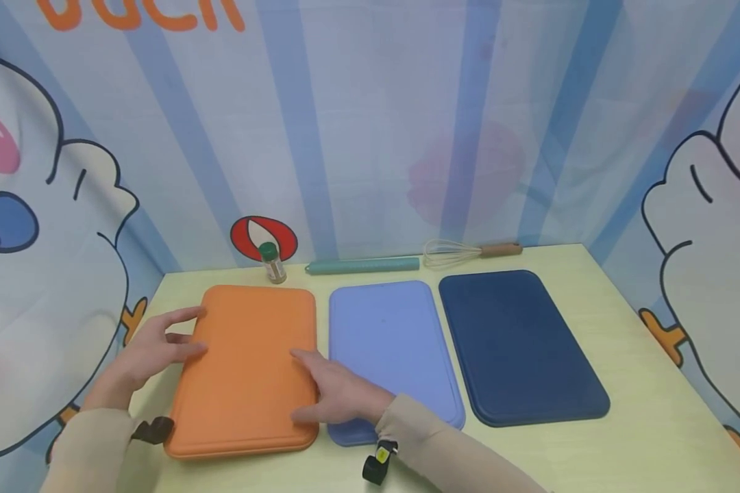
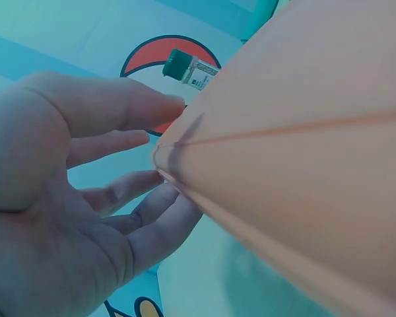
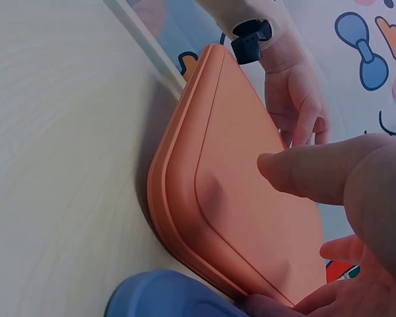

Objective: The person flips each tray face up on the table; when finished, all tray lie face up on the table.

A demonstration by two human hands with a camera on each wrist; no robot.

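An orange rectangular tray [image 1: 253,329] with rounded corners shows its flat, smooth face upward and a stepped rim around its sides. At its left edge is my left hand [image 1: 157,349], thumb and fingers spread, fingertips right at the rim; in the left wrist view the thumb [image 2: 138,105] lies nearly straight. Over the right edge reaches my right hand [image 1: 339,390], its thumb and index finger extended above the top face. In the right wrist view its thumb [image 3: 310,172] points across the tray, while the other fingertips sit low beside the rim, partly hidden.
A periwinkle tray [image 1: 382,335] lies just right of the orange one, partly under my right forearm. Farther right is a navy tray [image 1: 524,342]. Along the back stand or lie a green-capped spice jar [image 1: 274,264], a teal rod [image 1: 364,266] and a wooden-handled whisk [image 1: 469,252].
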